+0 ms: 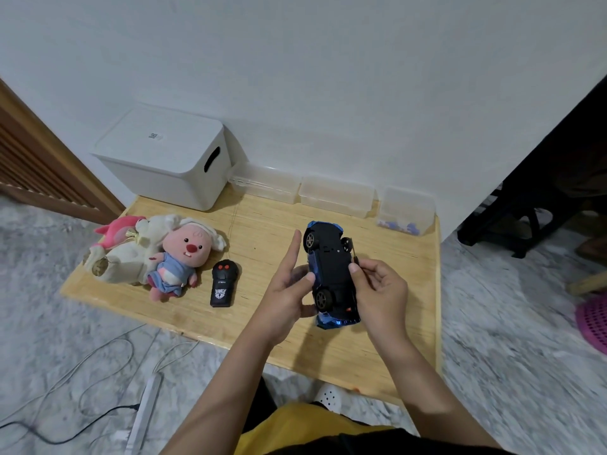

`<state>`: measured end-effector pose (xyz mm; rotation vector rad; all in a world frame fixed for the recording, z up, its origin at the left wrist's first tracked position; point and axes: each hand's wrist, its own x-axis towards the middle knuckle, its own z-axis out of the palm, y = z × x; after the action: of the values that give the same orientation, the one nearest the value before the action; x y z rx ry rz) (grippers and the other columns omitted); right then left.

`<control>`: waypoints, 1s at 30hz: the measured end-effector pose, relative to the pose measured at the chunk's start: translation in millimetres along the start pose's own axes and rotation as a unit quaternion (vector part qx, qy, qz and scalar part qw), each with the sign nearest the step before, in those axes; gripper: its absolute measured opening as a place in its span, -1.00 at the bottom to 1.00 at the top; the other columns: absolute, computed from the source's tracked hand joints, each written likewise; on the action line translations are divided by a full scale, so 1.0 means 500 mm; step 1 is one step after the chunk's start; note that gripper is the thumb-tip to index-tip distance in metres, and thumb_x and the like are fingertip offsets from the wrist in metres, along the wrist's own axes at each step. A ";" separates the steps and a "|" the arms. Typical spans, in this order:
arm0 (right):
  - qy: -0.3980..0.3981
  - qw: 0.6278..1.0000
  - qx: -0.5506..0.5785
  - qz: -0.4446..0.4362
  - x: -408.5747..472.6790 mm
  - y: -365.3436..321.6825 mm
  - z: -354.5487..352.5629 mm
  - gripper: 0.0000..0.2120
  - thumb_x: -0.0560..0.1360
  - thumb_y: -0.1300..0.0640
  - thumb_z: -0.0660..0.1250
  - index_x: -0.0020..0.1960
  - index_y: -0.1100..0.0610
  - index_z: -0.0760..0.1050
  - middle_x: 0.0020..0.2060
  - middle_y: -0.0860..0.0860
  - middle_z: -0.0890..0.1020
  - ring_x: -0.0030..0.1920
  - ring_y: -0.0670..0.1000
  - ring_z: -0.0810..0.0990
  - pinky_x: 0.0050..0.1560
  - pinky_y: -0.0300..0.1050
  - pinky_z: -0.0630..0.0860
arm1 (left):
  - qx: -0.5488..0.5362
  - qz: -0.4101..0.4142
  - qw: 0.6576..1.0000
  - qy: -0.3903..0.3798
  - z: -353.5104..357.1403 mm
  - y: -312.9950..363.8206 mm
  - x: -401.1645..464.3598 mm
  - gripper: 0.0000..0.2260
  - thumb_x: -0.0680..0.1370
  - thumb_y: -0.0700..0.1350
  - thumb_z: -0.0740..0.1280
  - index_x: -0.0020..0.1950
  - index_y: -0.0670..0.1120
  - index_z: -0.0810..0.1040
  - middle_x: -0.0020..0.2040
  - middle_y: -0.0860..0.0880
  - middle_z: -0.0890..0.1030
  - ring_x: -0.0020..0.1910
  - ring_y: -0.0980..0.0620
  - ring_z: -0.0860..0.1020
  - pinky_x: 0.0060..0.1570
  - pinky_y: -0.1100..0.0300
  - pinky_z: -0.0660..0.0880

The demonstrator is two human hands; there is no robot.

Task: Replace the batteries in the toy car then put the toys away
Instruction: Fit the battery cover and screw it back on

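Observation:
A blue toy car (330, 272) is held upside down above the low wooden table (256, 231), its black underside and wheels facing up. My left hand (285, 290) grips the car's left side with the thumb on its edge and the index finger stretched out. My right hand (377, 287) is against the car's right side and pinches a small dark screwdriver (355, 254), whose tip points at the underside. A black remote control (224, 283) lies on the table to the left. Further left lie a pink-faced plush toy (179, 257) and a cream and pink plush (124, 247).
A white lidded storage box (164, 159) stands at the table's back left. Three clear plastic containers (336, 195) line the wall; the right one (405, 211) holds small blue pieces. Cables and a power strip (144, 412) lie on the floor at left. A pink basket (593, 323) sits at right.

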<state>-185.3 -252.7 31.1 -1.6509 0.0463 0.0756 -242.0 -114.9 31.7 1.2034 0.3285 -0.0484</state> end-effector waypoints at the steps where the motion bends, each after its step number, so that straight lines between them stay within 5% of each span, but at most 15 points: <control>1: 0.000 1.000 0.001 -0.003 0.000 0.000 -0.002 -0.88 0.48 0.26 0.38 -0.12 0.05 0.61 -0.14 0.02 0.69 -0.10 -0.05 0.68 -0.04 -0.16 0.58 | -0.002 0.003 1.000 -0.007 -0.002 0.002 -0.002 -0.34 0.55 -0.17 0.29 0.48 0.30 0.08 0.19 -0.17 0.52 0.08 -0.06 0.57 -0.11 -0.02 0.58; 13: -0.037 0.997 0.061 0.008 -0.014 -0.010 -0.013 -0.75 0.49 0.32 0.35 -0.16 -0.02 0.60 -0.29 -0.23 0.69 -0.18 -0.21 0.67 -0.19 -0.37 0.54 | 0.028 0.039 0.997 -0.053 -0.002 0.013 -0.010 -0.32 0.47 -0.16 0.40 0.42 0.34 0.19 0.33 -0.20 0.40 0.18 -0.15 0.56 0.00 -0.05 0.56; 21: -0.029 0.999 0.029 0.010 -0.001 0.004 -0.011 -0.83 0.44 0.27 0.42 -0.15 -0.01 0.62 -0.18 -0.06 0.70 -0.09 -0.07 0.67 -0.03 -0.15 0.59 | 0.003 0.045 0.999 -0.026 0.005 0.005 -0.002 -0.32 0.40 -0.16 0.46 0.40 0.28 0.28 0.25 -0.23 0.47 0.15 -0.21 0.56 0.00 -0.10 0.58; 24: 0.002 1.000 -0.019 -0.021 0.023 0.005 -0.023 -0.81 0.43 0.20 0.45 -0.14 -0.10 0.60 -0.10 0.01 0.68 -0.06 -0.07 0.64 -0.02 -0.20 0.55 | 0.068 0.040 0.996 0.041 0.003 -0.005 0.015 -0.35 0.44 -0.24 0.46 0.36 0.30 0.32 0.21 -0.09 0.50 0.09 -0.07 0.59 -0.11 0.10 0.59; 26: -0.003 0.999 -0.038 -0.025 0.036 0.007 -0.033 -0.79 0.43 0.18 0.45 -0.15 -0.14 0.59 -0.10 0.01 0.67 -0.08 -0.07 0.63 -0.06 -0.17 0.57 | 0.151 0.043 0.985 0.072 -0.009 -0.020 0.036 -0.36 0.42 -0.19 0.49 0.34 0.31 0.33 0.20 0.04 0.48 0.14 -0.01 0.54 -0.06 0.07 0.61; 30: -0.024 0.997 -0.079 -0.009 0.044 0.025 -0.045 -0.87 0.42 0.17 0.46 -0.08 -0.03 0.62 -0.13 0.03 0.67 -0.14 -0.04 0.64 -0.12 -0.14 0.60 | 0.367 -0.046 0.923 0.107 -0.032 -0.046 0.094 -0.35 0.34 0.03 0.50 0.30 0.42 0.28 0.15 -0.11 0.36 0.01 -0.09 0.51 0.06 -0.02 0.57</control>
<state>-163.8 -276.0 19.0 -1.8070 -0.0109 0.1079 -205.8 -102.0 -7.0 1.9457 0.5888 -0.1294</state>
